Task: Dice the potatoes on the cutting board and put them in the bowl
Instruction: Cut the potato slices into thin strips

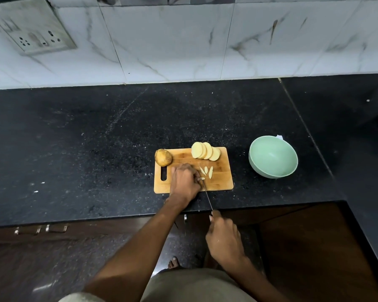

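1. Left hand [184, 182] curled, pressing a potato piece on cutting board [222, 180]; strips [207, 171] at 3 o'clock.
2. Right hand [224, 238] gripping knife [207, 196].
3. Slices [205, 151] at board's 12 o'clock, whole potato [163, 157] at 10, bowl [273, 159] at 3.

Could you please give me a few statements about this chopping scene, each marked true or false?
1. The green bowl holds diced potato. False: it looks empty.
2. The right hand grips the knife. True.
3. The whole potato lies at the cutting board's right end. False: at its left end.
4. Round potato slices sit fanned at the board's far edge. True.
5. The left hand rests on the board. True.
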